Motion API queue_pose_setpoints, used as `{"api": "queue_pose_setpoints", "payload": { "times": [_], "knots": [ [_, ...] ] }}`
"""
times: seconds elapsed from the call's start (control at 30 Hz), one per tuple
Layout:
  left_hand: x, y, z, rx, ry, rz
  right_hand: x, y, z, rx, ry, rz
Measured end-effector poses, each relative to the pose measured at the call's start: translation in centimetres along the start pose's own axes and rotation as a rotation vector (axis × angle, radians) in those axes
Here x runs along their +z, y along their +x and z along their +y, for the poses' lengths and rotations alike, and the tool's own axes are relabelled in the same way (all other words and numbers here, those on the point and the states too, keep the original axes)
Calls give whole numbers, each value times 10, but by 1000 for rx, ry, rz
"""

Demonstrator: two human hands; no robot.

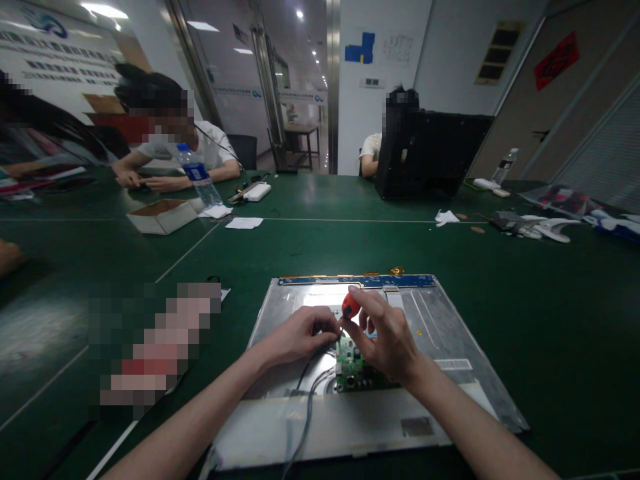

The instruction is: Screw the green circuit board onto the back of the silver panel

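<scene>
In the head view, my right hand (pixel 387 333) is closed around a small screwdriver with a red and black handle (pixel 350 306), tilted with its lower end toward a green circuit board (pixel 349 365). My left hand (pixel 311 333) is pinched at the board's upper left corner, close to the screwdriver's lower end; what its fingertips hold is hidden. The board sits on the back of a silver display panel (pixel 425 320) lying flat on the table. A blue circuit strip (pixel 320 282) runs along the panel's far edge. Dark cables (pixel 309 413) lead from the board toward me.
The table is green (pixel 300 250). At left lie a pixelated flat item (pixel 160 347), an open box (pixel 163 217) and a water bottle (pixel 197 173). A black monitor (pixel 440 153) stands at the back right. Other people sit across and to the left.
</scene>
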State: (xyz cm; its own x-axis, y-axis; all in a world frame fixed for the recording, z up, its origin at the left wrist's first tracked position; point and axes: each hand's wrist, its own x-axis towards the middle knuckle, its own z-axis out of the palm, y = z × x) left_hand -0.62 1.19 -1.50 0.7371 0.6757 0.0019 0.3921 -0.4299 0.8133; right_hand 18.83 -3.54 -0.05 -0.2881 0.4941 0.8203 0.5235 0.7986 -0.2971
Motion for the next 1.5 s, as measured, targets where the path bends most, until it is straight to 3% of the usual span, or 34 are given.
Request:
{"api": "queue_pose_setpoints", "payload": {
  "times": [0.57, 0.9, 1.17, 1.37, 1.5],
  "knots": [
    [0, 0, 6, -5, 26, -3, 2, -2, -4, 32, -43, 47],
    [-2, 1, 4, 1, 41, -9, -5, 8, -1, 77, 82, 46],
    [0, -1, 4, -8, 21, 35, -27, 47, -7, 188, 83, -304],
    [1, -2, 6, -57, -16, 10, -34, 85, -20, 239, -321, -484],
    [1, -1, 4, -65, -26, 13, -35, 96, -28, 254, -398, -563]
  ]
}}
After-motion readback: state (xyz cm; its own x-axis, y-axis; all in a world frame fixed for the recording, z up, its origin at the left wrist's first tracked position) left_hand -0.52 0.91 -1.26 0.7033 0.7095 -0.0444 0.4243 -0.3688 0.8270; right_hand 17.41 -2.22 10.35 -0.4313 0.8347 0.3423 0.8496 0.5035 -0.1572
